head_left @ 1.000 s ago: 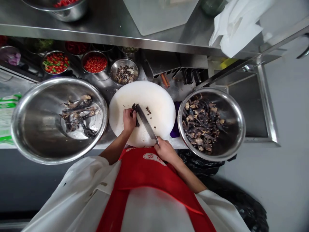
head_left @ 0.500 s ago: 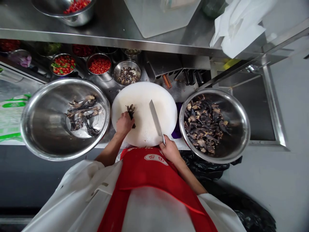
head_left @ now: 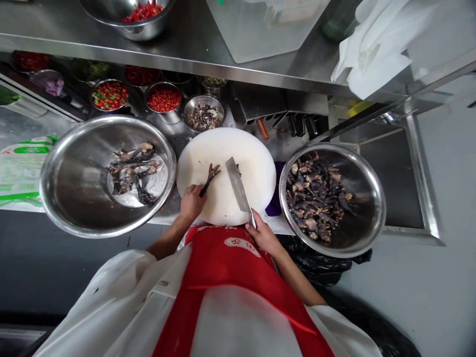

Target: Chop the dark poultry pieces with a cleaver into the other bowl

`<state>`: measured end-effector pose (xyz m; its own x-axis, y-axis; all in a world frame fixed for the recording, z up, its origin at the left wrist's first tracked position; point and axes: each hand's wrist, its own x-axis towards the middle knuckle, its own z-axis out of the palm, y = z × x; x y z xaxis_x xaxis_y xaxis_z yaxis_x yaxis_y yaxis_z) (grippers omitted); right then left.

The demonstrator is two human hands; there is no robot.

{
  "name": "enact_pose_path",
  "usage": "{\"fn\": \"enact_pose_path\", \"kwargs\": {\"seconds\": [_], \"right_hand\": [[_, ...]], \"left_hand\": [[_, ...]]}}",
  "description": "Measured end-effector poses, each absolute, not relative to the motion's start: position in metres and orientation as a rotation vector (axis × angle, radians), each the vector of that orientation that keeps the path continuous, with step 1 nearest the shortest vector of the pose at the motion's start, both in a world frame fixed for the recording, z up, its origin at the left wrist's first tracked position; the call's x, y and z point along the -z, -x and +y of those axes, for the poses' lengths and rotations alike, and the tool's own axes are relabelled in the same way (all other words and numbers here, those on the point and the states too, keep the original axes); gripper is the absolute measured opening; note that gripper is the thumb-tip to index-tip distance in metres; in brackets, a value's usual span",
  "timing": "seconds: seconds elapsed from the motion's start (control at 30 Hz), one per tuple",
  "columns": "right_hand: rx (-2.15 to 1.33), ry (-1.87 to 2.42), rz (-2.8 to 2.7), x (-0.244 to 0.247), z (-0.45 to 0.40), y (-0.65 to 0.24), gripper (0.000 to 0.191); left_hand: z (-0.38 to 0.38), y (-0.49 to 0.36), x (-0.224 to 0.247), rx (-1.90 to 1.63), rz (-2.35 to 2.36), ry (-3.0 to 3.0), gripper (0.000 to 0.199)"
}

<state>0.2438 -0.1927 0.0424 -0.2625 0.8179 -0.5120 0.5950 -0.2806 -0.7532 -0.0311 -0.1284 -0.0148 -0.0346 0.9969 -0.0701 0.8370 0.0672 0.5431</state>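
My left hand [head_left: 192, 202] is closed on the lower end of a dark chicken foot [head_left: 210, 179], over the left part of a round white cutting board [head_left: 256, 148]. The foot's toes point away from me, up and to the right. My right hand [head_left: 262, 233] grips the handle of a cleaver [head_left: 239, 186], its blade lying across the right half of the board. Small dark bits [head_left: 238, 170] show beside the blade's far end. To the left, a big steel bowl [head_left: 74, 173] contains several dark feet [head_left: 136, 171]. The steel bowl [head_left: 366, 218] on the right holds a heap of chopped dark pieces [head_left: 320, 198].
Behind the board stand steel containers of chopped red chili [head_left: 163, 100], mixed chili [head_left: 109, 95] and a dark-and-pale seasoning [head_left: 204, 117]. A knife rack [head_left: 260, 101] is beside them under a steel shelf [head_left: 186, 67]. A sink [head_left: 394, 173] lies to the right.
The chicken foot in my left hand has turned so its toes now reach toward the blade. Small bits have appeared by the cleaver, whose tip has shifted slightly left. The view has shifted slightly.
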Motion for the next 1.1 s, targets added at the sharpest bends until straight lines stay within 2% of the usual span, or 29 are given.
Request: {"fn": "enact_pose_path", "kwargs": {"seconds": [0.17, 0.3, 0.47, 0.57, 0.73, 0.83, 0.97, 1.1], "right_hand": [[-1.292, 1.911, -1.778, -0.05, -0.186, -0.222, 0.049], [-1.111, 1.787, -1.953, -0.053, -0.166, -0.189, 0.047], [-1.097, 1.691, -2.248, -0.045, -0.138, -0.161, 0.045], [-1.076, 1.691, -2.261, -0.065, -0.13, -0.158, 0.046], [-0.845, 1.583, -2.114, -0.11, -0.131, -0.157, 0.048], [-0.851, 1.634, -2.178, -0.096, -0.13, -0.153, 0.046], [-1.072, 1.754, -2.391, -0.056, -0.123, -0.151, 0.043], [-1.063, 1.77, -2.423, -0.041, -0.121, -0.153, 0.043]], "left_hand": [[-0.161, 0.02, 0.036, -0.753, 1.751, -1.879, 0.027], [-0.168, 0.011, 0.044, -0.884, 1.756, -1.832, 0.024], [-0.167, 0.011, 0.046, -0.969, 1.743, -1.834, 0.022], [-0.167, 0.011, 0.046, -0.964, 1.749, -1.821, 0.022], [-0.167, 0.011, 0.047, -0.915, 1.751, -1.804, 0.022], [-0.167, 0.011, 0.048, -0.931, 1.757, -1.797, 0.022], [-0.167, 0.01, 0.048, -0.958, 1.723, -1.822, 0.021], [-0.164, 0.008, 0.045, -0.973, 1.713, -1.848, 0.019]]}}
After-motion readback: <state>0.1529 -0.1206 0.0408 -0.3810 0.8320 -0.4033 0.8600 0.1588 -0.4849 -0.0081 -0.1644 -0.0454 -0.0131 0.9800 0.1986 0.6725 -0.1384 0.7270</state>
